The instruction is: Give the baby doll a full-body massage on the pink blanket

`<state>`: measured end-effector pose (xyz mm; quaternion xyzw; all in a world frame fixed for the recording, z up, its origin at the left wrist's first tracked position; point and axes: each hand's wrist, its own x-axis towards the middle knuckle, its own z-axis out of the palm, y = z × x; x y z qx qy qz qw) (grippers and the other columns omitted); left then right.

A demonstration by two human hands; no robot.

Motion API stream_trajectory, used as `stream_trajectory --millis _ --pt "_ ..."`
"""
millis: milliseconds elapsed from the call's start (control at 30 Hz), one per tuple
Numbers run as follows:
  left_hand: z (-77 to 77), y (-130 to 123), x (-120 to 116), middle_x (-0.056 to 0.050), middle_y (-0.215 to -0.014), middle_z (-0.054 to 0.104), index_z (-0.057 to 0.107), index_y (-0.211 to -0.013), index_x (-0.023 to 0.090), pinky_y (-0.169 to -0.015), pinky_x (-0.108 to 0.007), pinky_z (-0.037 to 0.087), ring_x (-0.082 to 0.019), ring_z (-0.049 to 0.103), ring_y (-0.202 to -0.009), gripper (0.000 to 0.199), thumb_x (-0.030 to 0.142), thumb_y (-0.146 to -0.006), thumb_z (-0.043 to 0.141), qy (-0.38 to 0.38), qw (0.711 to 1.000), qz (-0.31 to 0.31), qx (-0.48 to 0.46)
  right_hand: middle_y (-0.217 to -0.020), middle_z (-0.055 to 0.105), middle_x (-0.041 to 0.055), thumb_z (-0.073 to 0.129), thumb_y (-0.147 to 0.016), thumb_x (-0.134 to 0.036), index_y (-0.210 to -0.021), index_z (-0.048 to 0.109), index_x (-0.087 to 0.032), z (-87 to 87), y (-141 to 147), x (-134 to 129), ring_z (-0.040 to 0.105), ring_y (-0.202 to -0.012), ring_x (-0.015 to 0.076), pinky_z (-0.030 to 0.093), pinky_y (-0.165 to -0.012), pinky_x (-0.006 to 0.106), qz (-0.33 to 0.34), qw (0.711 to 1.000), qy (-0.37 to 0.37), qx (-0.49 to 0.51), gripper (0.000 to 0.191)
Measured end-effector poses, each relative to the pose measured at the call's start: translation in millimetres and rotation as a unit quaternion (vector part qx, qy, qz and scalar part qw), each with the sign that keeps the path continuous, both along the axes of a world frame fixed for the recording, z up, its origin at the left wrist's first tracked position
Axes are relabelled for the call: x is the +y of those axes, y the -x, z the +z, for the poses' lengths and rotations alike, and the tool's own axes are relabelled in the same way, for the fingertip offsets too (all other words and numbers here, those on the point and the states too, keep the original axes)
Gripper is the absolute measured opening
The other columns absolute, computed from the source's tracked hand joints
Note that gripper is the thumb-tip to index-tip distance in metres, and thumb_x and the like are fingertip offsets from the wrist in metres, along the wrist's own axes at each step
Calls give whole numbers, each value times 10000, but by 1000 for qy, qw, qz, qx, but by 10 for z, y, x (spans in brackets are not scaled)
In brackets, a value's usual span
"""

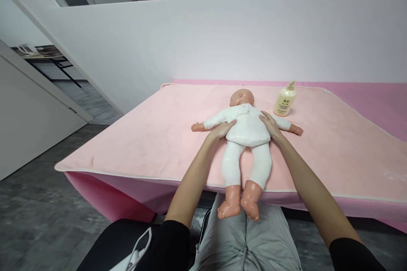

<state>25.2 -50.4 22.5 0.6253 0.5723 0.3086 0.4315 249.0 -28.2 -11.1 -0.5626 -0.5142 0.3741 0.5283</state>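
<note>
Pink blanket (143,135), baby doll (248,125) between left hand (222,129) and right hand (271,126).

A baby doll (248,127) with a bald, tan plastic head lies stretched out flat near the middle of the desk (143,144). Its head points to the far edge and is turned toward the left, one ear showing. It wears a white long-sleeved top and white leggings. Both arms spread wide toward the left and right edges, the tan hands bare. The slightly parted legs reach the near edge, where the bare feet extend past it, close together.
</note>
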Motion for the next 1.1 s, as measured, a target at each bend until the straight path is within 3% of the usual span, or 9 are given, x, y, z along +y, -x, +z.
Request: stream_trajectory --millis 67,200,300,433,567,800,1100 --pt "24 -6 8 -183 -915 676 644 -867 82 -825 -372 423 -337 593 -969 637 670 -725 445 -25 994 29 105 -1301 505 56 582 -708 -477 -1175 551 -213 -6 -10 2 459 -1199 226 334 -1043 390 15 1000 -1 -26 537" --pt "67 -49 -3 -178 -837 665 654 -731 130 -785 -394 414 -321 604 -885 552 591 -803 360 -155 936 113 296 -1288 521 39 582 -724 -483 -1198 550 -222 -20 -14 -11 476 -1189 215 333 -1046 398 45 997 -32 -56 542" --pt "83 -92 -39 -124 -868 655 653 -820 165 -814 -343 414 -248 585 -916 394 427 -856 360 -267 913 125 281 -1250 554 40 583 -724 -485 -1168 579 -212 -7 5 -45 498 -1166 217 352 -1028 400 41 995 -63 -66 522" --pt "58 -120 -44 -83 -1167 577 613 -1036 193 -983 -306 347 -202 464 -1153 301 344 -844 437 -377 906 55 186 -1130 632 45 591 -712 -476 -1067 648 -211 36 37 -104 570 -1060 247 414 -951 424 -15 991 -87 -96 446" --pt "-5 -105 29 -47 -1344 468 541 -1191 205 -1088 -350 237 -204 337 -1296 380 341 -847 453 -314 939 -11 142 -1051 664 77 583 -708 -481 -1031 673 -189 58 50 -130 616 -935 267 447 -878 429 -66 984 -76 -144 444" --pt "-53 -90 92 -18 -1275 546 573 -1174 213 -1046 -300 317 -176 465 -1207 369 329 -849 444 -219 973 8 72 -1002 680 68 569 -701 -508 -1030 675 -211 45 49 -124 619 -881 261 468 -823 426 -82 980 -76 -166 455" --pt "-128 -103 142 -56 -1203 597 601 -1113 157 -1022 -298 351 -172 525 -1131 324 243 -836 458 -285 957 15 42 -1025 673 74 545 -730 -500 -1039 664 -185 18 33 -104 615 -900 239 453 -861 402 -57 984 -79 -148 457"
